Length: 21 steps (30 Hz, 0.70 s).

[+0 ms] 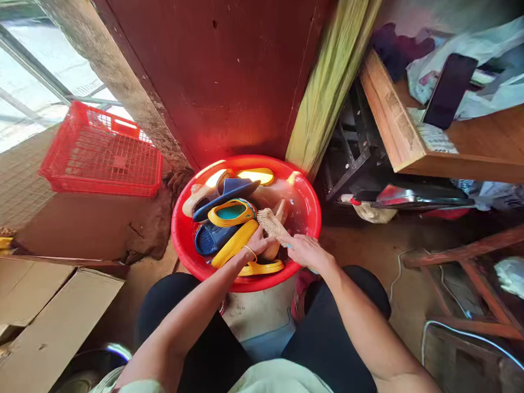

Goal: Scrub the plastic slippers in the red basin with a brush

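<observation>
A red basin (pixel 315 218) of cloudy water stands between my knees, with several shoes heaped in it. My right hand (pixel 305 252) is closed round the handle of a scrub brush (pixel 272 225), whose pale bristly head is over the basin. Beside it, my left hand (pixel 258 243) grips a tan shoe (pixel 272 251), partly hidden by the hand and brush. Yellow clogs (pixel 235 244) lie under and around my left wrist. Farther back are a yellow clog with a teal inside (pixel 232 212), a blue slipper (pixel 229 197) and another blue slipper (pixel 213 239).
A dark red door panel (pixel 213 82) rises behind the basin. To the left, a red plastic crate (pixel 102 158) sits above cardboard (pixel 69 316). At right are a wooden desk (pixel 393 120) with a phone (pixel 450 90), a wooden stool frame (pixel 470 273) and a cable (pixel 470 326).
</observation>
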Tool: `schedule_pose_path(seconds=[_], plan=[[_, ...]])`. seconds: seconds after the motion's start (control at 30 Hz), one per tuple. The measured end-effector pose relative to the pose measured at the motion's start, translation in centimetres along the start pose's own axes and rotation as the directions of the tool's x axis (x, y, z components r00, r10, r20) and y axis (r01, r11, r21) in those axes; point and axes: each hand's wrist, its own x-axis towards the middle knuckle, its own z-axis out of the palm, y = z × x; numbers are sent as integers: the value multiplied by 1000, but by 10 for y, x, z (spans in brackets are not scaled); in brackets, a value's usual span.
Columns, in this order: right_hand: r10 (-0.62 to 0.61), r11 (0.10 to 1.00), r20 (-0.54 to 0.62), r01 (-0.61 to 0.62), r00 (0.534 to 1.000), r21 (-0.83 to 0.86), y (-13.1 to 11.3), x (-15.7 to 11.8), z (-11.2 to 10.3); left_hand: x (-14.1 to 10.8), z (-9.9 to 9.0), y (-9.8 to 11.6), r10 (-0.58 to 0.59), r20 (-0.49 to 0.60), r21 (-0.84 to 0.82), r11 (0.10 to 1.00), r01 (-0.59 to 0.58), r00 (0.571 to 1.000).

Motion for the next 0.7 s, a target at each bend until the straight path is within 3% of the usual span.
schedule_pose_path(seconds=[0.07, 0.17, 0.27, 0.37, 0.43, 0.6, 0.7], plan=[[152, 988, -77, -151, 985, 19, 5, 19, -16, -5, -4, 3, -36, -19, -29, 999, 35, 999], [281, 960, -176, -277, 943, 51, 8, 35, -30, -14, -10, 8, -25, -90, 33, 999, 28, 996], [247, 969, -217, -246, 944, 30, -3, 28, -25, -24, -16, 11, 46, -165, 248, 969, -4, 985], [61, 998, -115, -63, 992, -20, -19, 13, -5, -35, -17, 10, 141, -168, 500, 865, -39, 976], [27, 999, -58, -28, 998, -20, -23, 9, 5, -41, -15, 8, 234, -145, 612, 785, -99, 961], [273, 962, -99, -273, 957, 11, -1, 27, -6, -51, -13, 5, 431, -18, 778, 573, -258, 902], [299, 954, -125, -295, 946, 47, 3, 31, -18, -54, -17, 5, 504, 79, 829, 445, -337, 860]])
